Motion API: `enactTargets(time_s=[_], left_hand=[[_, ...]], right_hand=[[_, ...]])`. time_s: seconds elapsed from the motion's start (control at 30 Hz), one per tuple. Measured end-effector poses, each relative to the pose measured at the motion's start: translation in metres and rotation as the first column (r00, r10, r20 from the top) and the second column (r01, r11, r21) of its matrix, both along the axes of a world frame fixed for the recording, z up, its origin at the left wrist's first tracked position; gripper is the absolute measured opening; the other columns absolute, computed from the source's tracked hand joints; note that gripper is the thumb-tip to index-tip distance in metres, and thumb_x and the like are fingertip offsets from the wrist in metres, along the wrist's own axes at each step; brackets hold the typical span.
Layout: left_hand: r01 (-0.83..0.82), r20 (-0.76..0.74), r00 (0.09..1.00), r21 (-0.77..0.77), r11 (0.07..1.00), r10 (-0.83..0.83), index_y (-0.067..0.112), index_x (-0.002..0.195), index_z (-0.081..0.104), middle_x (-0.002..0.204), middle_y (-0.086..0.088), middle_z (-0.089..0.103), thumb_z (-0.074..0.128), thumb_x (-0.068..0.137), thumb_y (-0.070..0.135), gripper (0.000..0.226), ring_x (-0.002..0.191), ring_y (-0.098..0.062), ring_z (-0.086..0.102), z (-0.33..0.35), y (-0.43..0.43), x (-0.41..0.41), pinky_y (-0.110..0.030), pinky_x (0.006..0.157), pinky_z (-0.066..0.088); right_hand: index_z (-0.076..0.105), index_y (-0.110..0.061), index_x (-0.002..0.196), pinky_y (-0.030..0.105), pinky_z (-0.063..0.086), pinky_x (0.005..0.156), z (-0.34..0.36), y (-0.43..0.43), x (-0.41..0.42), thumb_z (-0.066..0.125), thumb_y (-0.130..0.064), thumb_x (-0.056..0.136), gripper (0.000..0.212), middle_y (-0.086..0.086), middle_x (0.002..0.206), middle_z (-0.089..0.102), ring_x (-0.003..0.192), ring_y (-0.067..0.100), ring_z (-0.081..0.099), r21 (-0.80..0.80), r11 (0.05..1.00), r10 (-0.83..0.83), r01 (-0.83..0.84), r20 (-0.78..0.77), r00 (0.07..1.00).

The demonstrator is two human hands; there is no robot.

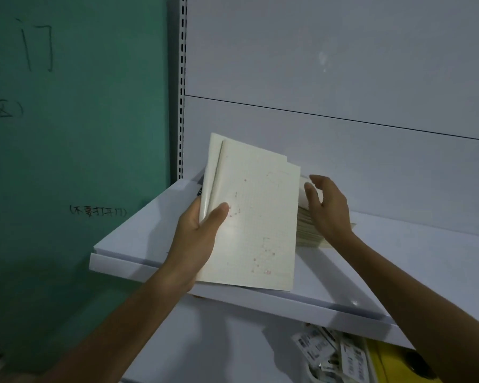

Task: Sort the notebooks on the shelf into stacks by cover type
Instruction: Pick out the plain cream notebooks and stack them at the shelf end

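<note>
Now left hand [197, 233] grips notebooks [249, 217] over shelf [138, 236] edge; right hand [327, 208] beside stack [307, 233].

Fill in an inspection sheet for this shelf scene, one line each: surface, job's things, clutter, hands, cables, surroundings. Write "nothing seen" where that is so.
Surface: white shelf, bare to the right of the stack.
Job's things: pale held notebooks, tilted above the shelf; stack of notebooks lying flat behind them.
Clutter: labelled packets and a yellow item on the level below.
Hands: left hand grips the held notebooks at their left edge, thumb on the front cover; right hand reaches over the stack, fingers loosely spread.
Cables: nothing seen.
Surroundings: green wall with handwritten characters; grey back panel; slotted upright.
</note>
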State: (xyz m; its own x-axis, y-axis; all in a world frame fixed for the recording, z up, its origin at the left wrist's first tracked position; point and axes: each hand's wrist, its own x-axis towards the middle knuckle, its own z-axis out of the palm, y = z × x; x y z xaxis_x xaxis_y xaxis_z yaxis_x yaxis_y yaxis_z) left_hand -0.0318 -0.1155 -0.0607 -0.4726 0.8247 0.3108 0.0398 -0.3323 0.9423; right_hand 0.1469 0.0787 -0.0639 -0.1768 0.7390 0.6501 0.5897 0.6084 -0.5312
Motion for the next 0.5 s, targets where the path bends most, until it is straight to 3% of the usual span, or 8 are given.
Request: enactTargets(time_s=[0.1,0.2,0.3,0.4,0.5], left_hand=[[0.019,-0.025,1.0,0.021,1.0,-0.019,0.039,0.098,0.056,0.089,0.014,0.067,0.055,0.089,0.037,0.009,0.082,-0.006,0.067,0.003,0.006,0.006,-0.02,0.063,0.056],[0.069,-0.02,0.997,0.04,0.997,-0.068,0.038,0.1,0.059,0.097,0.009,0.069,0.056,0.086,0.038,0.014,0.093,-0.012,0.067,0.007,0.014,0.026,-0.029,0.078,0.057],[0.104,0.014,0.994,0.067,0.992,-0.105,0.033,0.098,0.063,0.093,0.012,0.072,0.059,0.085,0.037,0.014,0.096,-0.011,0.067,0.008,0.022,0.053,-0.037,0.09,0.054],[0.149,0.033,0.988,0.059,0.987,-0.151,0.033,0.099,0.064,0.094,0.013,0.072,0.061,0.081,0.04,0.02,0.098,-0.01,0.066,0.011,0.031,0.09,-0.042,0.095,0.051],[0.212,0.041,0.976,0.065,0.975,-0.215,0.032,0.104,0.064,0.102,0.009,0.072,0.062,0.082,0.04,0.023,0.103,-0.013,0.065,0.016,0.041,0.137,-0.045,0.096,0.05]], right_hand=[[0.058,-0.011,0.117,0.027,0.046,0.089,0.014,-0.022,-0.003,0.041,-0.033,0.1,0.032,0.001,0.116,0.063,0.103,0.013,0.058,0.008,0.998,0.064,-0.064,-0.21,0.976],[0.06,-0.015,0.09,0.026,0.047,0.077,0.024,-0.05,0.009,0.034,-0.034,0.102,0.034,-0.003,0.089,0.065,0.078,0.01,0.059,-0.125,0.976,0.1,-0.177,-0.465,0.88],[0.062,-0.022,0.09,0.031,0.049,0.082,0.032,-0.071,0.041,0.024,-0.052,0.097,0.049,0.0,0.092,0.069,0.084,0.017,0.066,-0.278,0.889,0.101,-0.364,-0.656,0.748],[0.06,-0.028,0.105,0.044,0.051,0.09,0.031,-0.087,0.084,0.037,-0.063,0.079,0.049,-0.003,0.108,0.067,0.102,0.024,0.064,-0.354,0.821,0.157,-0.447,-0.614,0.774],[0.059,-0.027,0.109,0.052,0.05,0.092,0.03,-0.098,0.136,0.055,-0.051,0.079,0.039,-0.005,0.107,0.067,0.101,0.024,0.063,-0.386,0.829,0.132,-0.406,-0.57,0.811]])
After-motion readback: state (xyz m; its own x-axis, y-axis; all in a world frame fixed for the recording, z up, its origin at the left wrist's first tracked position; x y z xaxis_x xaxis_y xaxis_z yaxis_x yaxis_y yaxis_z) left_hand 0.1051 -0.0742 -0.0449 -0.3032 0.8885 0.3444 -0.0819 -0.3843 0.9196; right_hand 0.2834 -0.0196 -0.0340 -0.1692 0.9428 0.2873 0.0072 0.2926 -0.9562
